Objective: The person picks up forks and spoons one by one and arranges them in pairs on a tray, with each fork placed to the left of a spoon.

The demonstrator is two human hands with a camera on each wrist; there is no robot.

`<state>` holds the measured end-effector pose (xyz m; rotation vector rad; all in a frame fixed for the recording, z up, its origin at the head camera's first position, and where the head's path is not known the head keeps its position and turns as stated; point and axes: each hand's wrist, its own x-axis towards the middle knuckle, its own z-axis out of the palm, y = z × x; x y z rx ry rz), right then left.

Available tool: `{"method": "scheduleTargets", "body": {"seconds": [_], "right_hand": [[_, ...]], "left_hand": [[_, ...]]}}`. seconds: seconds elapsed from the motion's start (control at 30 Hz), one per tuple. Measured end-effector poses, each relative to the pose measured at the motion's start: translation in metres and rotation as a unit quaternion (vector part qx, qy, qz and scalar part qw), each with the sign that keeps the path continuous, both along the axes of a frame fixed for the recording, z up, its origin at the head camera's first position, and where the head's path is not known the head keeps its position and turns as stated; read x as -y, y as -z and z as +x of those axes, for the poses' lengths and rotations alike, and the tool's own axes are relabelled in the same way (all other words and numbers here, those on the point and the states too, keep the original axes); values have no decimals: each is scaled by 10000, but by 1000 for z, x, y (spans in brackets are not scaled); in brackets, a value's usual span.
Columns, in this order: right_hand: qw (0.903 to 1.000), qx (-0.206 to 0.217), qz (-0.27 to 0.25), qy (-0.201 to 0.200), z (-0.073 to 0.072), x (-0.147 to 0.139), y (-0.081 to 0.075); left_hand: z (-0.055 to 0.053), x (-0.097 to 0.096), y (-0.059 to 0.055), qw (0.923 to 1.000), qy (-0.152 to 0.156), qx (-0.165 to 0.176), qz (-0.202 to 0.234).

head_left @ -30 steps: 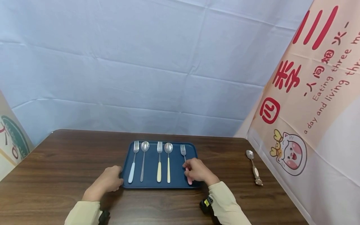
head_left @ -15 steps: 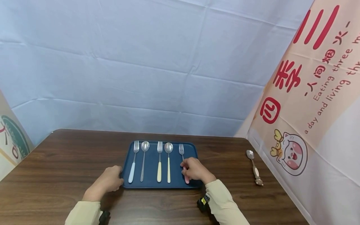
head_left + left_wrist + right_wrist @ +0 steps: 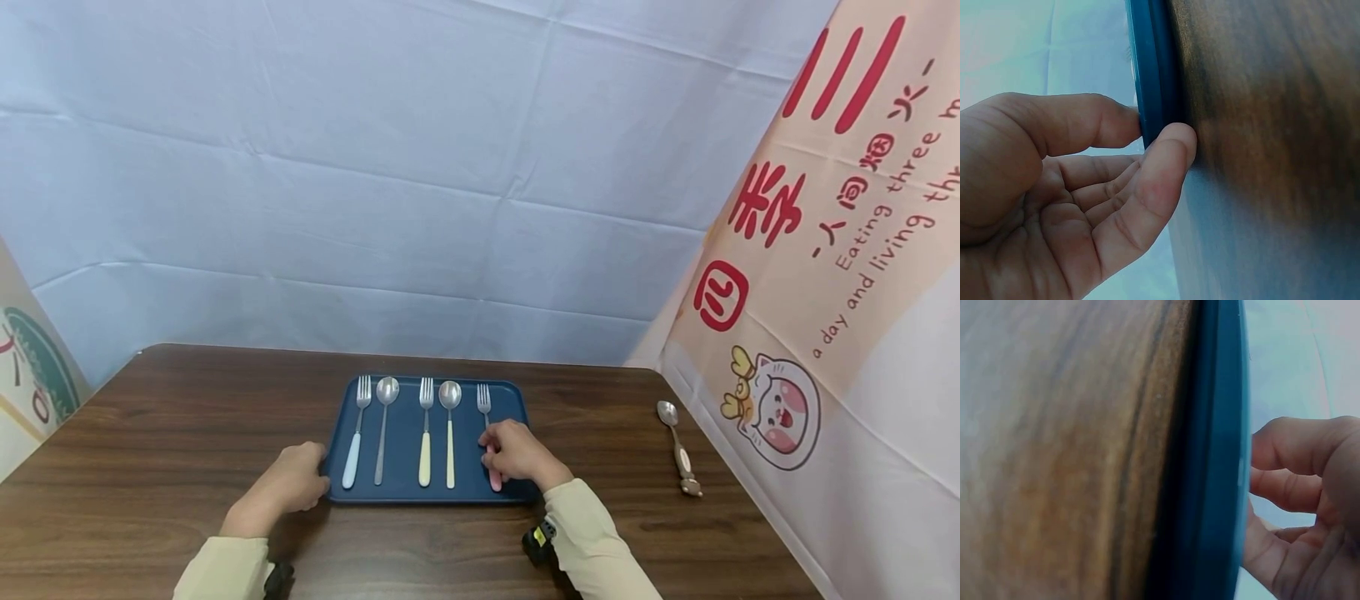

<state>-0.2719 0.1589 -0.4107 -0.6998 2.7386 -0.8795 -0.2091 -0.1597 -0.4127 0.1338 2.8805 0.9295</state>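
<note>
A dark blue rectangular tray [image 3: 403, 446] lies on the wooden table. My left hand [image 3: 291, 479] holds its near left corner; in the left wrist view the thumb and a finger pinch the tray's rim [image 3: 1152, 69]. Over the tray's right side, my right hand [image 3: 521, 454] pinches the pink handle of a fork [image 3: 483, 402], whose tines point away from me. Part of that handle is hidden under the fingers. To its left lie a yellow-handled spoon [image 3: 450, 433], a yellow-handled fork [image 3: 425, 450], a plain metal spoon [image 3: 382, 433] and a light-blue-handled fork [image 3: 352, 458].
Another spoon [image 3: 678, 450] with a decorated handle lies on the table [image 3: 615, 433] at the right. A pale cloth [image 3: 375, 183] hangs behind the table, and a printed cloth [image 3: 847, 300] hangs along the right side.
My right hand has slid the pink-handled fork a little to the left on the tray and turned it slightly more upright. The left hand has stayed at the tray's corner.
</note>
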Motion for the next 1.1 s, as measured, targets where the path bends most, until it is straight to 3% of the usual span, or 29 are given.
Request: {"method": "scheduleTargets", "body": {"seconds": [0.77,1.1], "right_hand": [[9998,184,-9,114,-2,-2,1],[9961,-468,704,-255,1,1,-9]], "left_hand": [[0,-1,-1,10000,-21,-1,-16],[1,0,-1,10000,7,22,41]]}}
